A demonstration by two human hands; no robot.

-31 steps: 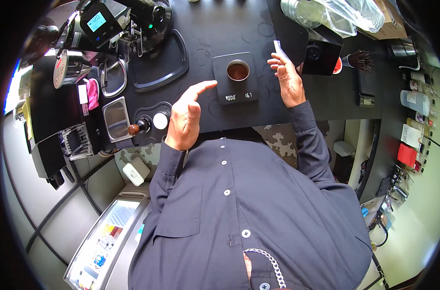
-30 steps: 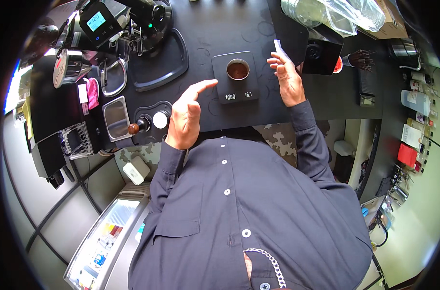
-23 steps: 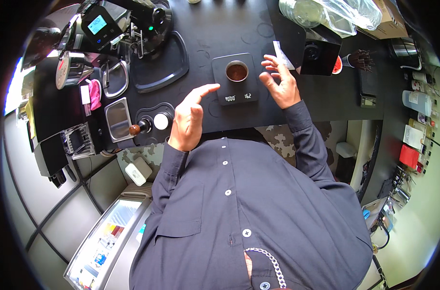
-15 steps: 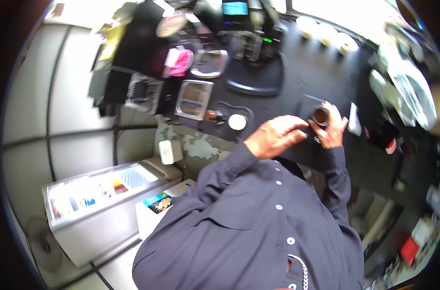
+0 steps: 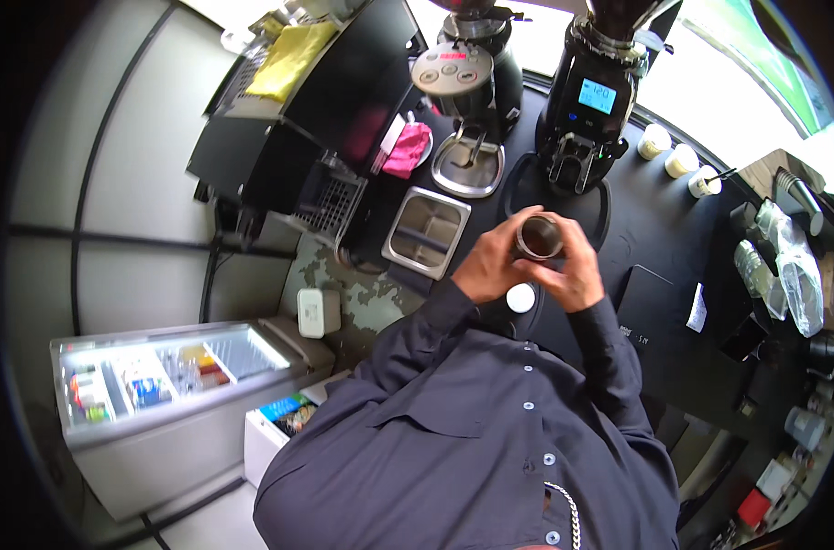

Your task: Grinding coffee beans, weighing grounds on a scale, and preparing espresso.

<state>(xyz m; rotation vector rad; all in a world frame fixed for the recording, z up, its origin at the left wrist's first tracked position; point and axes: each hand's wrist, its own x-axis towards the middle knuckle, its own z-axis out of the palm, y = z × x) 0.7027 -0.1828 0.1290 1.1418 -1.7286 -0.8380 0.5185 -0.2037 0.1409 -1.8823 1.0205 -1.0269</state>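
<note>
A small metal cup [image 5: 540, 240], dark inside, is held between my two hands above the near edge of the black counter. My left hand [image 5: 490, 266] wraps its left side. On the other side, the fingers and thumb of my right hand [image 5: 577, 272] curl round the cup. A round white disc [image 5: 520, 298] lies just below my hands on the counter. Beyond the cup stands a black coffee grinder [image 5: 586, 110] with a lit screen. To the right, a flat black scale [image 5: 644, 298] rests with nothing on it.
A steel knock box [image 5: 426, 232] and a steel tray [image 5: 469, 165] sit to the left, near a pink cloth [image 5: 408, 149] and a black espresso machine [image 5: 343, 92]. White cups [image 5: 681, 160] line the window side. A glass-topped chest freezer [image 5: 178, 376] stands at lower left.
The cup has left the area of the scale and moved left in my right hand. My left hand, apart from it before, now holds it too. The view has turned.
</note>
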